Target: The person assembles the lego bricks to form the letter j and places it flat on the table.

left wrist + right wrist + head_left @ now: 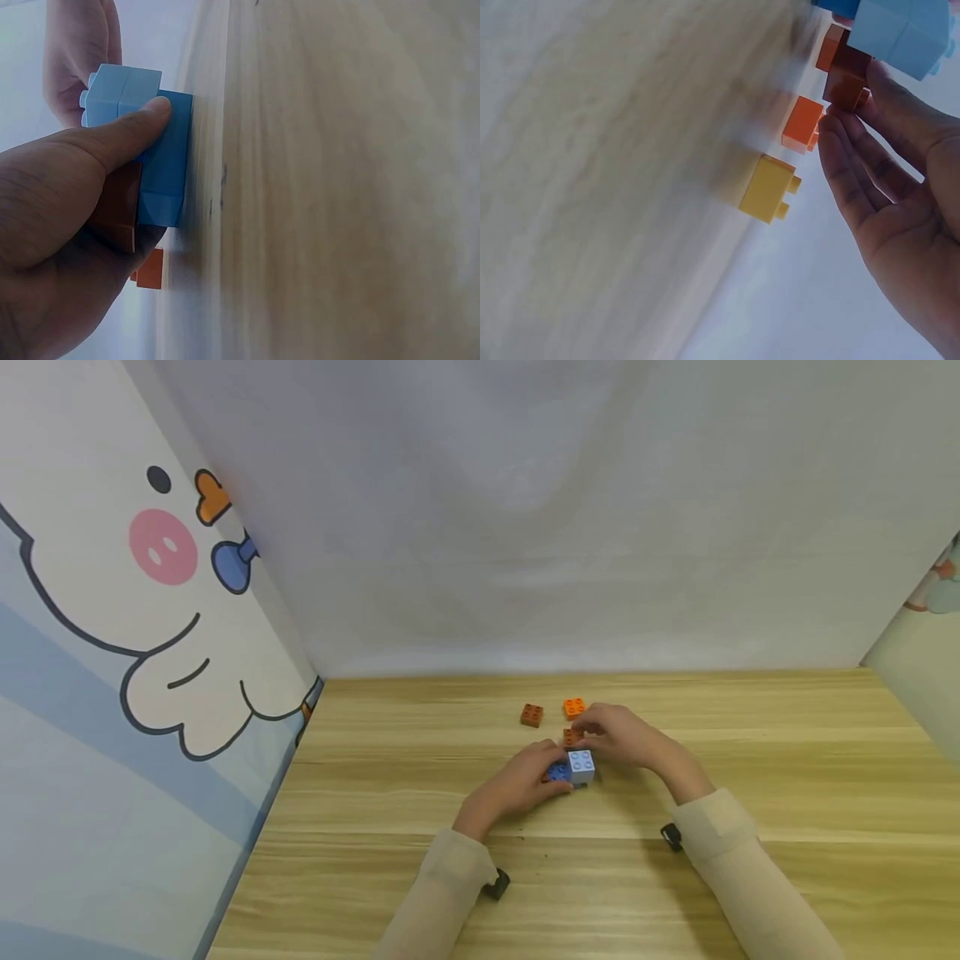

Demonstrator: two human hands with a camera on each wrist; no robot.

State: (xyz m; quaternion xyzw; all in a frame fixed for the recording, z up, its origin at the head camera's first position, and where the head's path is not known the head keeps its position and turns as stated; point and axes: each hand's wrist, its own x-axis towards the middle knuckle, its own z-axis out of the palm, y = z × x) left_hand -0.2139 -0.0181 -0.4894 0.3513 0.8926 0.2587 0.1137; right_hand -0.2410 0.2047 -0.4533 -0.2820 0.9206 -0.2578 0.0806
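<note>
My left hand (517, 781) grips a small stack of toy building bricks low over the table. In it, a light blue block (120, 94) sits on a long blue brick (166, 161), and the left thumb presses the side. A brown brick (120, 206) is at the stack's near end, partly covered by the palm. Just behind the stack, my right hand (618, 735) pinches another brown brick (847, 81) between thumb and fingertips. Its studs face the palm side in the right wrist view. Whether this brick touches the stack cannot be told.
Farther back on the wooden table (375, 777) lie a loose brown brick (532, 715) and an orange brick (574, 707). A yellow brick (766, 189) shows in the right wrist view; the right hand hides it from the head view. A pale wall (562, 527) rises behind the table.
</note>
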